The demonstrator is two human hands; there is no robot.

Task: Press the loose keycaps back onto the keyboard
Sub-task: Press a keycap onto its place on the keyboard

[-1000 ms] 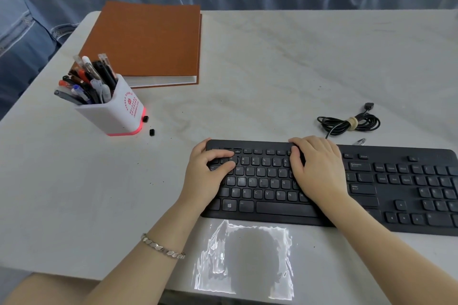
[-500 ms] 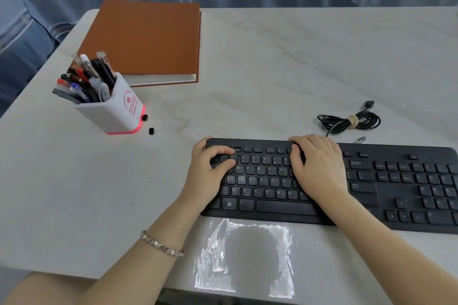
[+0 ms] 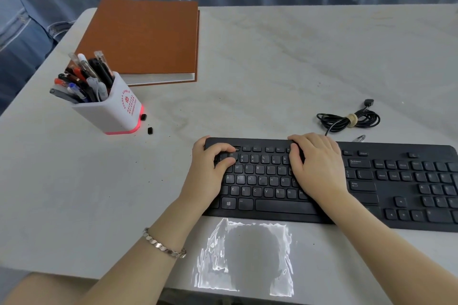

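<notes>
The black keyboard (image 3: 396, 195) lies along the near edge of the table. My left hand (image 3: 208, 176) sits on its top-left corner with the fingers curled. Index fingertip and thumb pinch a dark keycap (image 3: 226, 156) at the left end of the number row. My right hand (image 3: 317, 166) rests flat on the middle of the keyboard, fingers reaching the function row and covering the keys there. Two small black loose keycaps lie on the table by the pen holder, one keycap (image 3: 143, 117) against its base and the other keycap (image 3: 150, 130) just in front.
A white pen holder (image 3: 111, 111) full of pens stands at the left. Behind it lies a brown notebook (image 3: 143, 39). A coiled black cable (image 3: 349, 119) lies behind the keyboard at the right. A clear plastic bag (image 3: 245, 257) lies at the table's front edge.
Both hands stay in place on the keyboard. My left index finger and thumb have closed slightly on the number-row key. The view has shifted a little.
</notes>
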